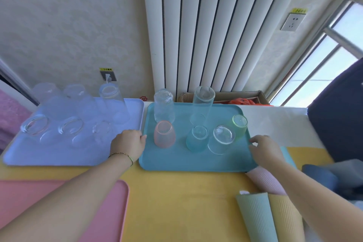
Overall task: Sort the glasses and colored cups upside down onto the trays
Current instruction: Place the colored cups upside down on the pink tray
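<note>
Yellow counter [176, 192] below a white radiator [206, 25] carries the trays. On the teal tray [176, 161] stand a pink cup [164, 136], teal cup [197, 140], green cup [239, 124] and tall glasses [164, 106], all mouth-down. The lavender tray [59, 155] beside it holds inverted clear tumblers [70, 125]. Left grip [128, 144] curls on the teal tray's left rim, and right grip [264, 148] curls on its right rim. A pink tray [110, 212] lies nearest, at left.

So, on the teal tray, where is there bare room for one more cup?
The front strip of the teal plastic tray, between the pink frosted cup and the near rim, is bare. What shows of the pink plastic tray is bare too. Crowded: around the clear glass tumbler and green tinted cup.
</note>
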